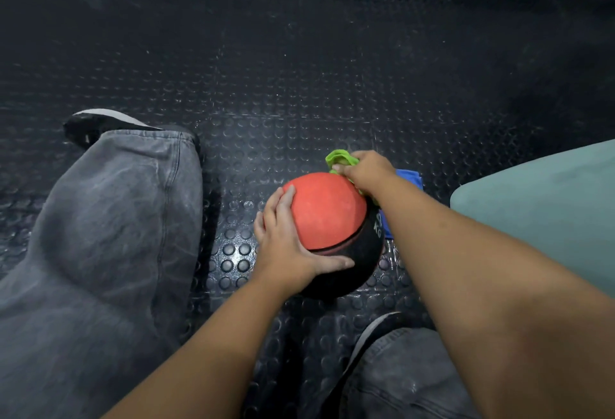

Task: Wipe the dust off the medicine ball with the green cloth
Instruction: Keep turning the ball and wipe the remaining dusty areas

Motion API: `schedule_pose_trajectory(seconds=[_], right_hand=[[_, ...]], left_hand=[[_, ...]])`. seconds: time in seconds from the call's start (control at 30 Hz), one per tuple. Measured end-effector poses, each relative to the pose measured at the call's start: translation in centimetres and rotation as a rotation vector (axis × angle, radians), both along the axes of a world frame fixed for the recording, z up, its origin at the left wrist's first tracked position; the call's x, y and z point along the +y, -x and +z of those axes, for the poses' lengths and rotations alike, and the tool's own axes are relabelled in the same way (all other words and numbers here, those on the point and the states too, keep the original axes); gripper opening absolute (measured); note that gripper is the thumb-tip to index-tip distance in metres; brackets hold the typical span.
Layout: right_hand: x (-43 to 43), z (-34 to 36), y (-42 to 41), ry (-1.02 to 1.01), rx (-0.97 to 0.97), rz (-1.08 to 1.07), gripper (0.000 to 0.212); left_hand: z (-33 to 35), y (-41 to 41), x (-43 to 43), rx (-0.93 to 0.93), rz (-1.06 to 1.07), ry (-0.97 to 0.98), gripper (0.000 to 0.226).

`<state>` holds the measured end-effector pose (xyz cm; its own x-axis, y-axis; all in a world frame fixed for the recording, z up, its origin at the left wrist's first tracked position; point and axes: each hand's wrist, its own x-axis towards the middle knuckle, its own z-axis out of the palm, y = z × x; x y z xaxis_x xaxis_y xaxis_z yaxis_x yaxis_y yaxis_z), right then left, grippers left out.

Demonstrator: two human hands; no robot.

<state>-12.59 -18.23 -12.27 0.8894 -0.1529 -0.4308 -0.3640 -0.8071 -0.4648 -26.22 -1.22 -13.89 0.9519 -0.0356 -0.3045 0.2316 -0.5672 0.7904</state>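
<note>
Black rubber flooring (pixel 299 69) with a raised round-stud pattern fills the view. The medicine ball (pixel 327 209) rests on this floor, low and right of centre. Its upper part is red and its lower part is black, with partly hidden white lettering at 3 o'clock.

The left hand (pixel 286 239) lies flat against the ball at 8 o'clock. Its fingers are extended and spread up the red surface, and its thumb reaches across the black band. It grips nothing.

The right hand (pixel 367 174) sits at the ball's 1 o'clock edge. Its fingers are curled round the bunched green cloth (pixel 339 157), which touches the ball's upper rim and projects beyond the knuckles toward 11 o'clock.

A blue cloth (pixel 409 177) lies on the floor just beyond the right forearm. A pale teal padded surface (pixel 539 205) enters at 3 o'clock. Grey trouser legs (pixel 100 235) with dark shoes (pixel 100 122) flank the ball at 9 and 5 o'clock.
</note>
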Motion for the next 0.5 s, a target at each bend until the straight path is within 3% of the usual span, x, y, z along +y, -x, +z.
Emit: schedule_pose_trajectory(seconds=[0.1, 0.23, 0.37, 0.5], right_hand=[[1.0, 0.2, 0.9, 0.092, -0.028, 0.047, 0.032], [2.2, 0.8, 6.0, 0.19, -0.389, -0.029, 0.017], [3.9, 1.3, 12.6, 0.096, -0.663, -0.003, 0.046], [2.3, 1.8, 12.1, -0.059, -0.688, 0.104, 0.054]], left_hand=[[0.2, -0.6, 0.2, 0.029, 0.03, 0.003, 0.148], [0.6, -2.2, 0.0, 0.061, 0.026, 0.009, 0.15], [0.5, -2.1, -0.4, 0.025, 0.037, 0.023, 0.146], [-0.1, -0.4, 0.4, -0.042, 0.026, 0.006, 0.15]])
